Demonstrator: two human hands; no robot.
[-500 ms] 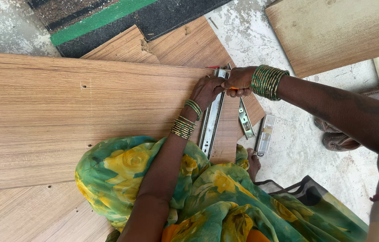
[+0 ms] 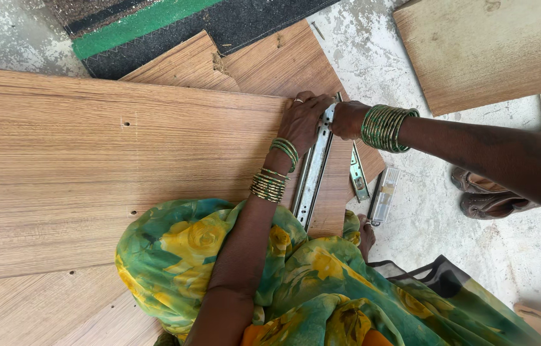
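Fingers (image 2: pixel 312 109) of both hands press metal drawer slide (image 2: pixel 312 173).

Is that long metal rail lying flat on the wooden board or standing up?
Flat: the metal rail lies lengthwise on the wooden board.

This looks like an informal carpentry or furniture-making workspace set on the ground. Large wood-grain laminate boards (image 2: pixel 91 173) with small drilled holes lie flat on a rough, stained concrete floor (image 2: pixel 475 243), with more panels (image 2: pixel 494 51) stacked or scattered around. Metal drawer slide rails (image 2: pixel 314 170) and loose hardware (image 2: pixel 384 195) rest on and beside the boards. A dark mat with a green stripe (image 2: pixel 155 25) lies nearby.
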